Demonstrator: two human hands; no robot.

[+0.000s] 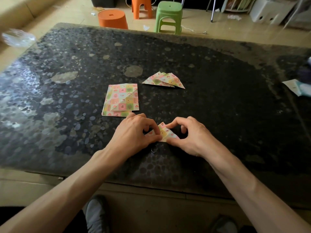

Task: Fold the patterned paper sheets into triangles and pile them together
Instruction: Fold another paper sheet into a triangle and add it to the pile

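Pointing apex-away, folded triangle (165, 133), long edge left-to-right between pinching fingers (175, 123).

Dim, left-side glare, blurred warped edges

Beyond the dark mottled bench (218, 73): green stool (168, 15), tall orange stool (141, 6), low orange stool (112, 19). Crumpled clear plastic (16, 37) at far left corner. Pale packet (297, 86) on right edge. Grey shoe (96, 214) below.

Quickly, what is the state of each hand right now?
Left hand: pinches the folded paper triangle.
Right hand: pinches the same triangle.
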